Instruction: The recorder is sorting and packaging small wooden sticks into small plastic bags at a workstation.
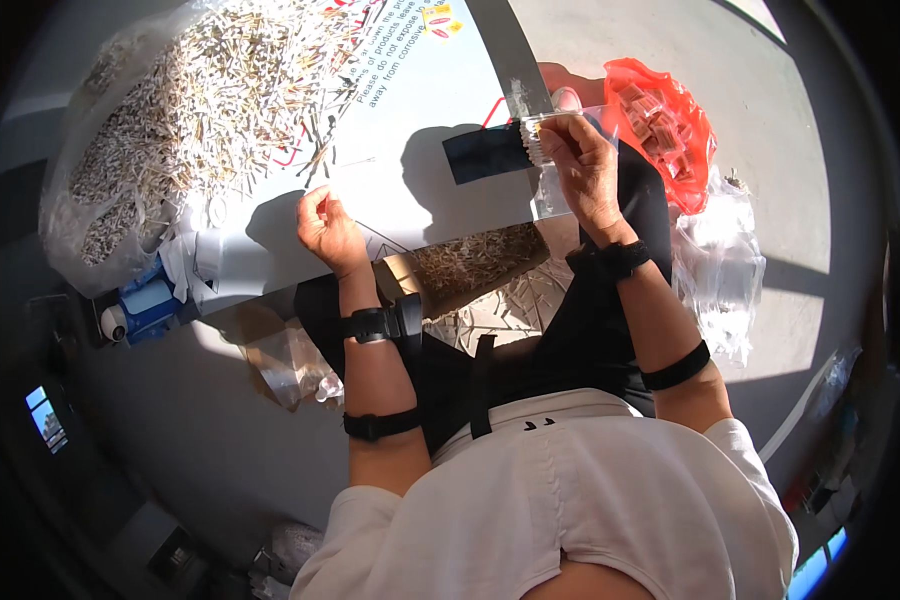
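Note:
My right hand (587, 168) is closed at the table's right edge, its fingers pinching a row of white-tipped sticks (532, 143) that look like cotton swabs. Beside them a dark rectangular pad (482, 155) lies on the white table board (390, 195). Over the board's near edge, my left hand (330, 232) has its fingers curled together; whatever they may hold is hidden. A thin single stick (355, 162) lies just beyond it. To the left spreads a big heap of loose cotton swabs (220, 95), partly inside a clear plastic bag (65, 215).
A red plastic bag (705, 135) with small pinkish packs stands at the right, a clear bag (715, 265) nearer. Under the board's near edge sits a cardboard box (480, 265) of sticks, with more scattered below. A blue-and-white object (148, 305) is at the left corner.

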{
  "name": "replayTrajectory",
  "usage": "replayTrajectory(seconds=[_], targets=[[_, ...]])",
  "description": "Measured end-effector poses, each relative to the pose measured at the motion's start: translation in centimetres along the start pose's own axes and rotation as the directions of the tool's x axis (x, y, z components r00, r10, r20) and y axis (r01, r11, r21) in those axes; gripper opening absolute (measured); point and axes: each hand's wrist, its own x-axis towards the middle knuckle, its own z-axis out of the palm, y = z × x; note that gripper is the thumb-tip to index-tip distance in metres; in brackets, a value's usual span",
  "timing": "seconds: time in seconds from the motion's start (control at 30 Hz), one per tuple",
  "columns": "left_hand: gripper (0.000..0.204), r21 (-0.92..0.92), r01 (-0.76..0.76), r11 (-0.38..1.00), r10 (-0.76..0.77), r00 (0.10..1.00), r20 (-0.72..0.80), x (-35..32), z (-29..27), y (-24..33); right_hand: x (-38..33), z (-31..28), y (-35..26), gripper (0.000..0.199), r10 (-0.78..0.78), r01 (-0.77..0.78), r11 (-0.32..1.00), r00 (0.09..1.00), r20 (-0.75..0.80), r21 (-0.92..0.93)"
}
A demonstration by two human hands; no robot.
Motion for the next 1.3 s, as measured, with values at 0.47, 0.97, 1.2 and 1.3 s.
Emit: replayTrajectory(seconds=[0.47,0.97,1.2,1.3], targets=[[0.03,0.77,-0.085,0.632,-0.268,0.909,0.32,8.3,0.3,0.4,2.0,18.1,-2.8,0.019,-0.218,0.471,0.733,0.846,0.486,-0.491],[0.02,0.456,-0.524,0.719,0.088,0.72,0.688,0.7,3.9,4.0,-0.4,8.0,-0.6,0.013,-0.321,0.561,0.73,0.786,0.528,-0.391],[0.029,0.715,-0.249,0.654,0.019,0.95,0.313,4.7,3.0,2.4,-0.9,7.3,-0.6,0.02,-0.326,0.489,0.825,0.821,0.47,-0.282],[0.031,0.811,-0.204,0.548,-0.025,0.965,0.26,5.5,3.6,2.4,-0.9,7.3,-0.3,0.021,-0.329,0.489,0.828,0.82,0.468,-0.275]])
